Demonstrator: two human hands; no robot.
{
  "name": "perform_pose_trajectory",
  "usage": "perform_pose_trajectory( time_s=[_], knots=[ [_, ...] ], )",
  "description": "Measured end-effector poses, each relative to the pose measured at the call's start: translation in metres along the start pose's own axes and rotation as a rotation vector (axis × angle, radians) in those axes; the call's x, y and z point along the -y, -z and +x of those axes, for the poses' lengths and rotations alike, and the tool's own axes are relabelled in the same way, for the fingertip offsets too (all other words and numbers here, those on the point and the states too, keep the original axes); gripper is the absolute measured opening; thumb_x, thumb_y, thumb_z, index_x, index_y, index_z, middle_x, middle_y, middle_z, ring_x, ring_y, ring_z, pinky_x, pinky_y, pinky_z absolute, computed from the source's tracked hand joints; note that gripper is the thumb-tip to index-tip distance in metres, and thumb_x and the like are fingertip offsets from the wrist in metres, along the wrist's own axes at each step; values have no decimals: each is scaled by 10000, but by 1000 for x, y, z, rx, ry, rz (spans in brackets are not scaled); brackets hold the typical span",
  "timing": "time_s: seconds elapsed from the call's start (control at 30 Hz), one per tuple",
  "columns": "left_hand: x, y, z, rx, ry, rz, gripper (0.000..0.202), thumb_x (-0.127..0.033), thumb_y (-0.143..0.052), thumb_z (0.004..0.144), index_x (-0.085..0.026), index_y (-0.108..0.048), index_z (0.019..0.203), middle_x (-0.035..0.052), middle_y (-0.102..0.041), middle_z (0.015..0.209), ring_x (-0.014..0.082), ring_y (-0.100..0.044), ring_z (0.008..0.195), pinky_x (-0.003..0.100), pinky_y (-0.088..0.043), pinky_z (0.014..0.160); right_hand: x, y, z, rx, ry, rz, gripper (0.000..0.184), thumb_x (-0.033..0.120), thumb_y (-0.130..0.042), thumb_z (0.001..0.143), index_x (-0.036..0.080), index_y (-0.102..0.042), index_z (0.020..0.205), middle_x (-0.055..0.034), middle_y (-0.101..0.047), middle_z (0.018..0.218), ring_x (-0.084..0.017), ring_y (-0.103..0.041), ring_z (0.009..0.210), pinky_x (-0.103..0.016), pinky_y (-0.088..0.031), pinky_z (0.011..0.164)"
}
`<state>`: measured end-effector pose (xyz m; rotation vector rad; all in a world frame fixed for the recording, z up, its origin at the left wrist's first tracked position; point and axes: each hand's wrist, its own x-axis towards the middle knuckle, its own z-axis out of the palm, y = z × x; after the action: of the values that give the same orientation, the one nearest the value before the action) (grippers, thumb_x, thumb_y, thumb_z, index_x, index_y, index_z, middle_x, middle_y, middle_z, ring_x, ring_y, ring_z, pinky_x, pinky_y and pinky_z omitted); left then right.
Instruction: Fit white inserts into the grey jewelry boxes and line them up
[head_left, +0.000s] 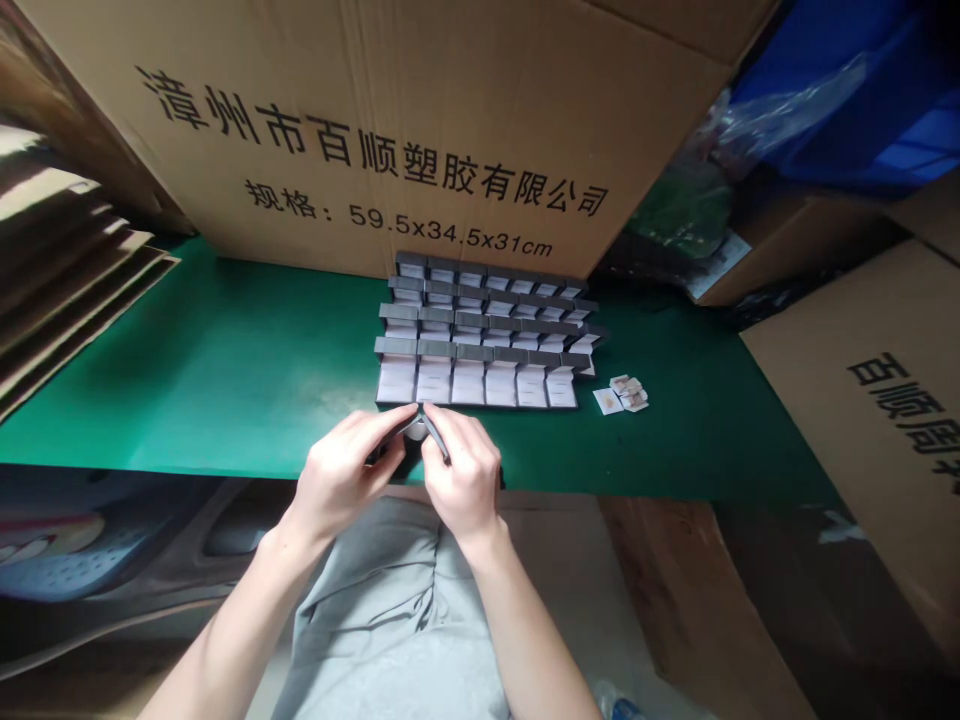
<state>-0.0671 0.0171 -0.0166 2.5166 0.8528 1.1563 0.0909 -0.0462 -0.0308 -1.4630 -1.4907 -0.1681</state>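
Close to the table's front edge, my left hand (341, 465) and my right hand (466, 475) grip a small dark hinged box (436, 437) between them. Its two halves are spread apart, with a pale inside partly showing; my fingers cover most of it. Just beyond my fingertips stand rows of similar small dark boxes (472, 383), lids raised and white linings showing. To their right, small white and brownish cards or paper pieces (628, 393) lie in a little pile.
The green tabletop (187, 370) runs across the view. A large printed carton (390, 120) rises behind the boxes. Flat cardboard sheets (67, 290) are stacked at left. Another carton (862, 400) stands at right, with blue bins (847, 90) and plastic bags behind.
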Motion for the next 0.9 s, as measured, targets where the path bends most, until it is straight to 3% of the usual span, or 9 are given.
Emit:
perform_pose_trajectory(
  time_s=[0.17,0.33,0.67,0.8,0.9],
  knots=[
    [-2,3,3,16,13,-30,343,-205,-624,1027,-221,-649,1369,89,-794,1172,222,-761,968,326,-615,876,2,3,2,43,-19,20,353,121,-553,1006,191,-755,1287,-86,-812,1196,-201,-760,1054,-311,-626,983],
    [-1,3,3,37,35,-36,307,-243,-628,1029,-232,-660,1334,84,-793,1167,232,-763,984,336,-613,891,2,3,2,118,-50,-24,417,84,-509,987,198,-746,1310,-80,-796,1210,-200,-739,1092,-309,-617,997],
    [-1,2,2,35,2,-2,286,-198,-578,1050,-208,-662,1323,81,-804,1147,218,-772,950,329,-622,874,0,0,0,63,-43,-5,390,85,-521,982,186,-762,1273,-79,-811,1150,-206,-747,1032,-314,-626,960],
    [-3,1,2,-27,-25,18,294,-121,-566,1039,-195,-687,1296,77,-818,1111,196,-785,909,306,-635,849,0,0,-1,71,-34,-8,391,104,-531,988,204,-754,1293,-82,-817,1169,-208,-761,1032,-327,-640,958],
    [-4,-2,0,-102,-27,55,283,-109,-589,1024,-197,-718,1260,80,-821,1174,221,-804,996,330,-650,918,1,1,1,46,-4,-5,376,112,-537,992,199,-755,1286,-89,-825,1168,-206,-779,1005,-324,-653,929]
  ],
)
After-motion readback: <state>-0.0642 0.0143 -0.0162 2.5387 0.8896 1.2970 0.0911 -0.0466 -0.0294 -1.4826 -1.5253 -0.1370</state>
